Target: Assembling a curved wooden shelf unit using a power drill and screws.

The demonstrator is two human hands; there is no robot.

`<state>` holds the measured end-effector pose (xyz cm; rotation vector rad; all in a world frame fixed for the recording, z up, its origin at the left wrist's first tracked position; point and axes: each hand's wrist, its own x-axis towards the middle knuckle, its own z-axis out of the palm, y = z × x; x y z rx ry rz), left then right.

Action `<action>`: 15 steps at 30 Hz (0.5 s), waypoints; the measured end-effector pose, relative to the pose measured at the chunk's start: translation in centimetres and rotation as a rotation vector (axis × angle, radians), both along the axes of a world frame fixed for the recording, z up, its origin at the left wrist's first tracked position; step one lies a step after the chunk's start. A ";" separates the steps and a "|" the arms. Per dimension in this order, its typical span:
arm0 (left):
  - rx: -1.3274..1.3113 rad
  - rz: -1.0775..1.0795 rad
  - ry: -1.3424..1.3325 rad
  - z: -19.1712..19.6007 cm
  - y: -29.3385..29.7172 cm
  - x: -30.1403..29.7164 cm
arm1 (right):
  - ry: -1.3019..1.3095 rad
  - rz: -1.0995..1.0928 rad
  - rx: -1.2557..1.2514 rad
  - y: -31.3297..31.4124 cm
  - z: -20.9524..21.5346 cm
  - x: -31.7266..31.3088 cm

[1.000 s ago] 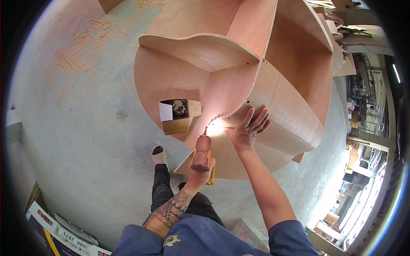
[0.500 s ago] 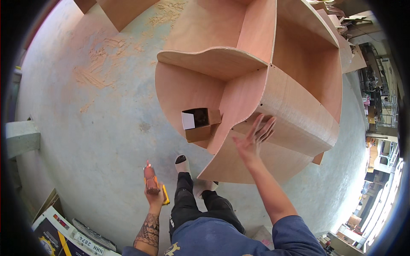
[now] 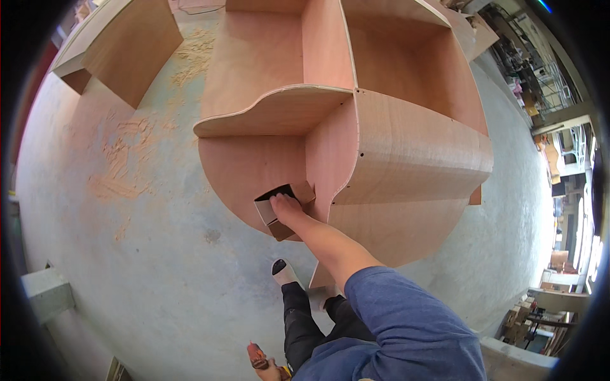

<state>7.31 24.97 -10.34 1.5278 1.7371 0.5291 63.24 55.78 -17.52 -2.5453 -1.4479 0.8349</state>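
My right hand [image 3: 285, 208] reaches into the open top of a small cardboard box [image 3: 280, 230]. Its fingertips are hidden inside, so I cannot tell what they touch. The box sits on the rounded lower panel of a curved plywood unit [image 3: 406, 155], against an upright divider. Low in the view, my left hand [image 3: 271, 373] is wrapped round a cordless drill [image 3: 257, 357] with a reddish body and a yellow part near the hand. Small dark holes dot the edge of the unit's curved panel.
Another plywood piece [image 3: 127, 51] stands at the far left, near scattered wood shavings [image 3: 121, 159] on the concrete floor [image 3: 165, 279]. A concrete block [image 3: 47, 295] juts in at the left. Cluttered shelving [image 3: 540, 82] lines the right side.
My right hand has moved from the curved panel, down and left into the cardboard box. The drill in my left hand has dropped lower in view. The view has shifted, showing more plywood at far left.
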 end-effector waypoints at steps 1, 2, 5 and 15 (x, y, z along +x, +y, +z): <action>-0.044 0.031 -0.016 -0.1 0.2 -0.3 | 0.000 -0.007 -0.002 0.4 -0.1 -0.2; -0.090 0.060 -0.035 -0.3 0.5 -0.5 | 0.007 -0.019 0.007 0.6 -0.3 -0.3; -0.235 0.149 -0.087 -0.8 0.9 -0.7 | 0.067 -0.059 -0.059 1.6 0.0 -0.6; -0.726 0.392 -0.255 -0.7 4.3 2.6 | 0.207 -0.333 -0.041 -0.1 -0.5 2.0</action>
